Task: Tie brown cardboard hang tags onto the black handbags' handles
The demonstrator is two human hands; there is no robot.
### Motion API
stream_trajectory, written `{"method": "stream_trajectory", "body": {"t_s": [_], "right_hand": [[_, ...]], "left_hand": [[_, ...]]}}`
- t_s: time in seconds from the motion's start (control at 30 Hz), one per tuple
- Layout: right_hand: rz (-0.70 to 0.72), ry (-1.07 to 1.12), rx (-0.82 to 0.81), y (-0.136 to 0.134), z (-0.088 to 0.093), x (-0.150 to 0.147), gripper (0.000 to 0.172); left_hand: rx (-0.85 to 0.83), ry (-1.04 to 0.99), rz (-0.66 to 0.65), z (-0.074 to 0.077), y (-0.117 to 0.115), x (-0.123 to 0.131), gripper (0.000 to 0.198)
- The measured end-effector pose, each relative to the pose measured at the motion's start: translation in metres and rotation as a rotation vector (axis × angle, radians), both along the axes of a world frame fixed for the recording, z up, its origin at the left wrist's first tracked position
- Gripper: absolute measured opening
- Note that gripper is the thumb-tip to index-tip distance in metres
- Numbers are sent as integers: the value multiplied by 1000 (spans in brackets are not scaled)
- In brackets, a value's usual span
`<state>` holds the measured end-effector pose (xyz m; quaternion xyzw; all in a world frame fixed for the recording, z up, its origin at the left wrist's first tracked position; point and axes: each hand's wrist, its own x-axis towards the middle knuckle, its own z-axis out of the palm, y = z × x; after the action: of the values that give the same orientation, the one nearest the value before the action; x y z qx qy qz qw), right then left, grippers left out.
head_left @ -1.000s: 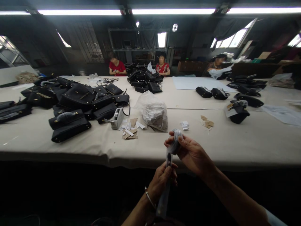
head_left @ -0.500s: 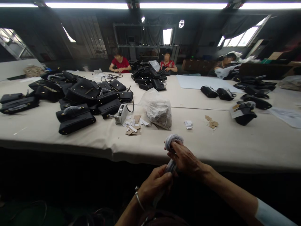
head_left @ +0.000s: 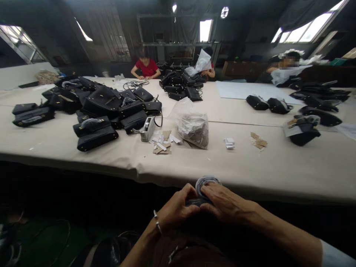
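Note:
At the near edge of the table, both hands work on a coiled strap (head_left: pixel 208 181) that looks wrapped in clear plastic. My right hand (head_left: pixel 226 202) closes round the coil from the right, its fingers curled over the upper loop. Lower and to the left, my left hand (head_left: pixel 182 205), with a bracelet at the wrist, pinches the strap's dark lower part. The two hands nearly touch at the thumbs. Fingers and palms hide much of the strap.
Black handbags (head_left: pixel 102 102) lie heaped on the left of the table (head_left: pixel 180 165). A tape dispenser (head_left: pixel 147 129), cardboard and paper strips (head_left: pixel 162 142), a filled plastic bag (head_left: pixel 191 124), white slips (head_left: pixel 229 143) and brown tags (head_left: pixel 258 141) stand ahead. Co-workers (head_left: pixel 146 68) sit opposite.
My hands have come closer together and lower, bringing the coil down toward the table's near edge. The view has tilted down. A co-worker opposite now has a plastic bag raised.

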<state>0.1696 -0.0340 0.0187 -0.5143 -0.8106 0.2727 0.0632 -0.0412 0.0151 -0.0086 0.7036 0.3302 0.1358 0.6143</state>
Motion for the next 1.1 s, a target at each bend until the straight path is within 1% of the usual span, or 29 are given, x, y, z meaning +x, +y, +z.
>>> {"method": "stream_trajectory", "body": {"t_s": [0.1, 0.23, 0.27, 0.3, 0.37, 0.43, 0.47, 0.53, 0.6, 0.67, 0.77, 0.87, 0.93, 0.97, 1.03, 1.1], "right_hand": [[10, -14, -36, -2, -4, 2, 26], [13, 8, -93, -3, -7, 7, 26], [4, 53, -142, -3, -7, 9, 26], [-13, 133, -224, -3, -6, 12, 26], [-70, 361, -457, -3, -3, 19, 28], [-125, 622, -697, -3, -3, 25, 30], [-150, 744, -792, -4, -5, 27, 32], [-185, 943, -930, -7, -11, 29, 36], [-223, 1102, -1036, -12, -22, 26, 38], [-254, 1222, -1116, -19, -35, 20, 39], [-287, 1334, -1193, -30, -53, 7, 39], [-362, 1296, -1224, -34, -61, 1, 38], [-413, 1175, -1235, -28, -58, 2, 34], [-415, 1086, -1232, -22, -54, 4, 33], [-361, 881, -1216, -8, -43, 10, 31], [-244, 681, -1180, 8, -32, 16, 34]], "left_hand": [[116, 43, -16, -7, 2, 2, 9], [375, 79, -14, -17, 6, 11, 6], [404, 53, -21, -17, 8, 12, 6], [394, 12, -28, -17, 10, 14, 5], [266, -78, -31, -13, 15, 14, 6], [63, -134, -10, -9, 18, 14, 7], [-58, -147, -1, -9, 19, 14, 12], [-313, -162, 6, -11, 18, 14, 25], [-527, -173, 3, -17, 13, 14, 36], [-629, -191, -1, -24, 7, 13, 41], [-673, -217, -36, -36, -3, 8, 41], [-735, -290, -71, -51, -6, 4, 41], [-794, -319, -113, -61, -4, 3, 46], [-825, -313, -148, -65, -2, 3, 49], [-861, -271, -227, -72, 6, 3, 55], [-839, -197, -296, -74, 15, 2, 58]]}}
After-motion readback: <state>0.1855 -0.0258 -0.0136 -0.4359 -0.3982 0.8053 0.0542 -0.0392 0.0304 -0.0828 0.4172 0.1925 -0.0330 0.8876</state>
